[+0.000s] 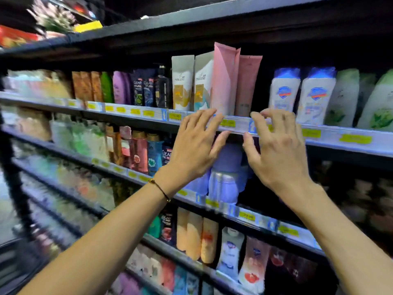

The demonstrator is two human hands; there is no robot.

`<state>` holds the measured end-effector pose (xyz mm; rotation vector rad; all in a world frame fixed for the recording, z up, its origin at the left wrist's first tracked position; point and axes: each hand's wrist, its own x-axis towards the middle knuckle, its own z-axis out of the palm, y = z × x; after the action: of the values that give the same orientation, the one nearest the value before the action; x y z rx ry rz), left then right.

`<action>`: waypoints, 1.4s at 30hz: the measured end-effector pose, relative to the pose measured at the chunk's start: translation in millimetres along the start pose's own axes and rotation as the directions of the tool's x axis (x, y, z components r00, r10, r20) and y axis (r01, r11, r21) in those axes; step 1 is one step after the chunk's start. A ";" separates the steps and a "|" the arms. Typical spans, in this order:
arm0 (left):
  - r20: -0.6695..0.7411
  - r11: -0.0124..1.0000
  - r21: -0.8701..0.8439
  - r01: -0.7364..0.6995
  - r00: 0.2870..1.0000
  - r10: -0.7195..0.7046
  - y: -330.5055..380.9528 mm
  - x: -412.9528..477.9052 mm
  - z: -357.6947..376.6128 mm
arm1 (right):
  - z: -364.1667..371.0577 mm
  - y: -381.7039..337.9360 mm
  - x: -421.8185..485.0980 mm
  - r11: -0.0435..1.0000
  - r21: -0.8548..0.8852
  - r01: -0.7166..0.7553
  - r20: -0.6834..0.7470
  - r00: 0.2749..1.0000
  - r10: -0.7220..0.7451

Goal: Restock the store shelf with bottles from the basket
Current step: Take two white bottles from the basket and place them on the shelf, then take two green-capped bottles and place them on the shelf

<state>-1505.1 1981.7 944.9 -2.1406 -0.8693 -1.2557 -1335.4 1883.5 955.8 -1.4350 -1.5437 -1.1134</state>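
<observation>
Two pink tubes stand on the upper shelf (238, 124): a tall pink tube (224, 79) leaning a little left, and a shorter pink tube (247, 84) right of it. My left hand (195, 143) and my right hand (276, 145) are raised in front of the shelf edge just below the tubes. Both hands have spread, loosely bent fingers and hold nothing. Left of the tubes stand two white Pantene tubes (182, 81). The basket is not in view.
White bottles with blue caps (284, 90) and green-capped bottles (342, 96) fill the shelf to the right. Dark shampoo bottles (146, 88) stand to the left. A purple bottle (226, 173) sits on the shelf below, between my hands. Lower shelves hold several more bottles.
</observation>
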 end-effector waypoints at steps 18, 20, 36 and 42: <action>0.484 0.739 0.438 0.512 0.558 -0.674 -311.4 -485.7 -138.0 | 219.5 -454.7 -238.4 0.823 0.558 0.102 0.644 0.573 -0.507; 0.536 0.706 0.454 0.544 0.466 -0.704 -325.0 -530.9 -145.6 | 235.9 -482.7 -268.7 0.819 0.570 0.062 0.704 0.477 -0.526; 0.673 0.338 0.615 0.712 -0.251 -0.696 -347.9 -749.9 -33.7 | 402.8 -559.8 -486.1 0.832 0.539 -0.135 0.838 -0.013 -0.545; 0.627 0.151 0.694 0.704 -0.489 -0.607 -352.2 -851.5 16.5 | 477.3 -591.8 -589.9 0.869 0.474 -0.144 0.827 -0.267 -0.495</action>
<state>-2069.5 1998.4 216.5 -1.9726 -3.4057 0.1506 -1845.2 2124.0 175.8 -1.7856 -2.9446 0.9319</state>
